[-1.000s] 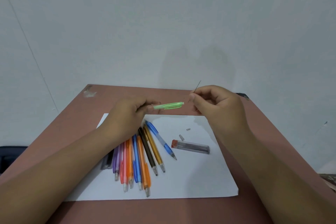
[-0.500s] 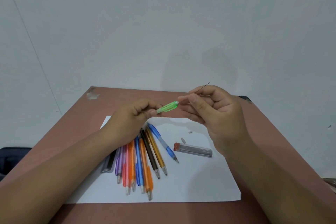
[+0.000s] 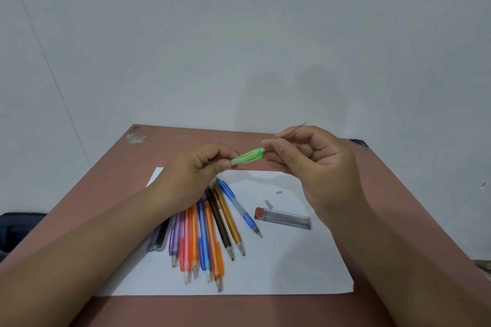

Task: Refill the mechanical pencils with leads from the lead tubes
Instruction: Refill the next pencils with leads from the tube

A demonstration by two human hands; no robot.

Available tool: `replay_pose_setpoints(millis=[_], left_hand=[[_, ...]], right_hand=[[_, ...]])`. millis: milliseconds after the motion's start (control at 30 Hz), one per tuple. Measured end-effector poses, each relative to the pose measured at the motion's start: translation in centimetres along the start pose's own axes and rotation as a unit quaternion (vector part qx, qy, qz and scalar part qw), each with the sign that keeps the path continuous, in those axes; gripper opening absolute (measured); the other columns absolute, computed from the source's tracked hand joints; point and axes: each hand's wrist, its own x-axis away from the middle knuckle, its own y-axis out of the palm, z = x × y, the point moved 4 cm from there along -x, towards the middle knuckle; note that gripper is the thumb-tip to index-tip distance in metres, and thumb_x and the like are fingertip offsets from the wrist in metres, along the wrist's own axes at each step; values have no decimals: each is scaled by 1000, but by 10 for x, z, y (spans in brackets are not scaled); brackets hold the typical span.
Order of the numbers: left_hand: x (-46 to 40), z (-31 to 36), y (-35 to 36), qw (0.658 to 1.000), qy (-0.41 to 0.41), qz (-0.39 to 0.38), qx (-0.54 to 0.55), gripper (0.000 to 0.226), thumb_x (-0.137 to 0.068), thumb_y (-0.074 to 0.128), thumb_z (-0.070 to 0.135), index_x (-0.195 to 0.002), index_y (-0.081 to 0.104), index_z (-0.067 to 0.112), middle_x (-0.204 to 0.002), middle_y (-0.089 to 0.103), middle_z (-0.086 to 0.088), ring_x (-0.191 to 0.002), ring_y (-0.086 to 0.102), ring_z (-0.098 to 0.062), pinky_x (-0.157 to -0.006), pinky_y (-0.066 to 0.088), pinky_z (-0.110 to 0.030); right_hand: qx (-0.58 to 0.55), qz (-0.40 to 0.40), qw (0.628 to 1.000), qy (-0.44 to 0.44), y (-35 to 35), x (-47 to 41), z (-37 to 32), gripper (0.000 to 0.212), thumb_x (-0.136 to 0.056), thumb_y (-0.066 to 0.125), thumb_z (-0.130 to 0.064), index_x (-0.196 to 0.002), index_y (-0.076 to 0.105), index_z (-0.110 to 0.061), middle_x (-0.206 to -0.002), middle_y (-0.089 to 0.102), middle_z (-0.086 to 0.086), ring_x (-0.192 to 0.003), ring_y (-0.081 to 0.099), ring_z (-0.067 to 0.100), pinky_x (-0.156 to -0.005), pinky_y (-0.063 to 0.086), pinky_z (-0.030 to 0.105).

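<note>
Left hand [image 3: 196, 167] grips the green pencil [image 3: 248, 156]; right hand [image 3: 313, 162] pinches what looks like a lead [image 3: 299, 127].

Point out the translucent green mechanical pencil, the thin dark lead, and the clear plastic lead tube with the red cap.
Translucent green mechanical pencil [image 3: 247, 156]: head view, middle of its barrel.
Thin dark lead [image 3: 299, 127]: head view, end above the fingers.
Clear plastic lead tube with red cap [image 3: 287, 219]: head view, middle of its body.
</note>
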Motion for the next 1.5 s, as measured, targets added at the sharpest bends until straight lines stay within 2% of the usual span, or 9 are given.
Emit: replay_pose_setpoints(millis=[200, 467, 767, 933, 1167, 1233, 1333, 1433, 1500], left_hand=[[0, -1, 0, 1000, 2, -5, -5, 24, -101, 54, 24, -101, 68, 43, -97, 67, 26, -98, 60, -1, -84, 50, -26], [1, -1, 1, 1000, -2, -6, -6, 23, -101, 55, 24, -103, 69, 42, -99, 69, 18, -100, 62, -8, -89, 54, -36], [1, 1, 1, 1000, -1, -11, -11, 22, -101, 55, 24, -104, 69, 41, -97, 68, 22, -98, 61, -6, -87, 54, -32], [2, 1, 1, 1000, 3, -10, -14, 22, -100, 55, 24, -103, 69, 41, -96, 68, 20, -96, 62, -7, -87, 55, -36], [3, 3, 0, 1000, 10, -12, 0, 23, -101, 53, 22, -103, 69, 38, -94, 69, 15, -90, 63, -12, -85, 57, -41], [4, 4, 0, 1000, 9, -9, 6, 23, -101, 53, 21, -102, 69, 37, -93, 69, 14, -89, 64, -12, -85, 57, -42], [3, 3, -1, 1000, -1, -7, 12, 22, -101, 53, 23, -102, 69, 38, -93, 69, 13, -89, 65, -11, -87, 57, -41], [3, 3, -1, 1000, -7, -2, 10, 21, -101, 53, 25, -101, 68, 39, -93, 69, 14, -89, 64, -9, -86, 57, -40], [3, 3, -1, 1000, -6, 3, 12, 21, -101, 53, 25, -101, 68, 40, -93, 68, 15, -89, 64, -8, -86, 57, -40]], right_hand=[[42, 2, 998, -42, 0, 0, -1, 20, -84, 70, -21, -100, 74, -9, -97, 78, 7, -94, 76, 25, -87, 61, 37], [21, 4, 999, -47, -2, -2, 1, 15, -84, 71, -17, -97, 75, -10, -94, 78, 9, -92, 76, 26, -86, 61, 39], [83, 1, 996, -26, -5, -2, 7, 13, -87, 74, -14, -100, 78, -14, -96, 78, 2, -95, 75, 24, -90, 60, 43], [94, -8, 996, -6, -5, -2, 11, 21, -88, 75, -7, -102, 77, -23, -98, 79, -3, -98, 75, 17, -93, 59, 40], [118, -7, 993, 9, -7, -4, 13, 25, -89, 76, -11, -107, 75, -28, -101, 78, -6, -99, 74, 14, -92, 59, 39], [160, 12, 987, 18, -12, -5, 15, 22, -91, 74, -13, -107, 76, -29, -98, 78, -11, -94, 74, 8, -89, 60, 32], [323, 14, 946, 39, -21, -9, 19, 19, -92, 72, -17, -103, 78, -32, -87, 74, -19, -83, 68, -4, -79, 55, 14], [483, -107, 864, 98, -25, -15, 33, 13, -94, 70, -22, -100, 78, -31, -86, 66, -21, -79, 60, -4, -72, 44, 14], [526, -176, 822, 134, -26, -15, 41, 13, -95, 69, -24, -103, 78, -28, -84, 57, -21, -78, 54, -3, -68, 37, 9]])
